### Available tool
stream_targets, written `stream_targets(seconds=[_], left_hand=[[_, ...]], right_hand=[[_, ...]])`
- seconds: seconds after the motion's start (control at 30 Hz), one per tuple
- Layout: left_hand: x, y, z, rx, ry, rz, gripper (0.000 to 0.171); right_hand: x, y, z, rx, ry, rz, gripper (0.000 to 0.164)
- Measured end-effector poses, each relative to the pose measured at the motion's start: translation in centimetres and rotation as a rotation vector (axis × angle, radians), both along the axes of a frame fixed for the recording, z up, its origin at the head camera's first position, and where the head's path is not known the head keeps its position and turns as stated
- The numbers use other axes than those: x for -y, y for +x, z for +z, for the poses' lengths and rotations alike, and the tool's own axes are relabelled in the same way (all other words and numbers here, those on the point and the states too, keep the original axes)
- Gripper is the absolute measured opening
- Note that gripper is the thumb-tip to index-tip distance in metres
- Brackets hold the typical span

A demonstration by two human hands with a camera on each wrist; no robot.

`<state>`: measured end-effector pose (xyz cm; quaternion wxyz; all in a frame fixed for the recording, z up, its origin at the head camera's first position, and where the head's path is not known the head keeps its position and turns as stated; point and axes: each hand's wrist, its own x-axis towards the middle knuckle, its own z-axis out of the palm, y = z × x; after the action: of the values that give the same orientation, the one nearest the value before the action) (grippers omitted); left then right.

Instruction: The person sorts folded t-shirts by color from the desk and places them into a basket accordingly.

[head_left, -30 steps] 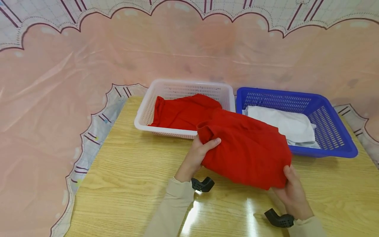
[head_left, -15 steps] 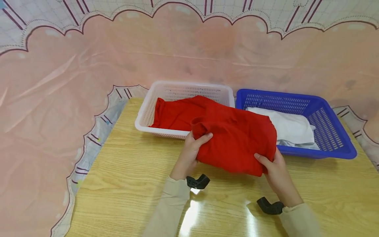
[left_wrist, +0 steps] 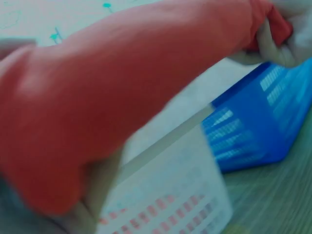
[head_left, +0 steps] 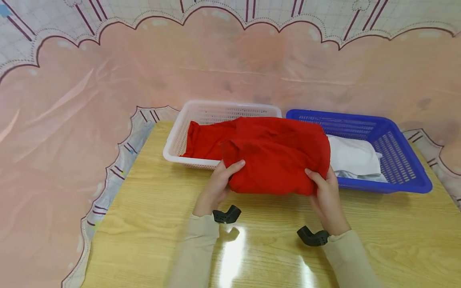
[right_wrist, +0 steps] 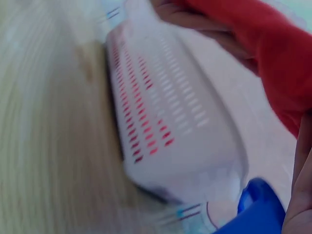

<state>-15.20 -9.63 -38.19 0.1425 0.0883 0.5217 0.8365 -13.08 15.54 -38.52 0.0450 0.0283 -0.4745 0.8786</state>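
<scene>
A folded red cloth (head_left: 273,160), possibly a garment, is held up between both hands, close in front of the baskets. My left hand (head_left: 217,182) grips its left end, thumb on top and fingers underneath. At the right end my right hand (head_left: 325,192) pinches it the same way. Behind it, the white basket (head_left: 173,150) contains another red cloth (head_left: 212,140), partly covered by the held one in the head view. In the left wrist view the raised cloth (left_wrist: 122,73) stretches between the two hands, above the white basket's side (left_wrist: 170,195).
To the right of the white basket stands a blue basket (head_left: 407,176) with folded white cloth (head_left: 354,156) inside. Both baskets rest on a wooden table (head_left: 151,224), near a pink patterned sheet (head_left: 230,72) hung behind. Each wrist bears a black camera mount (head_left: 227,215).
The held red cloth has moved left and a little up, toward the white basket. My right hand has shifted left and up, levelling the cloth.
</scene>
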Motion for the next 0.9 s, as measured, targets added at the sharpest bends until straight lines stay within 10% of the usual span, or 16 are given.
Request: stream_targets(seconds=[0.3,0.9], left_hand=[[1.6,-0.7,0.9,-0.173,-0.094,-0.200,0.053],[2.7,-2.9,2.5,-0.251,-0.008,-0.097,0.077]], right_hand=[[0.8,-1.4,1.1,-0.083,-0.209,0.002,0.036],[2.7,-3.9,2.0,-0.127,-0.332,0.022,0.033]])
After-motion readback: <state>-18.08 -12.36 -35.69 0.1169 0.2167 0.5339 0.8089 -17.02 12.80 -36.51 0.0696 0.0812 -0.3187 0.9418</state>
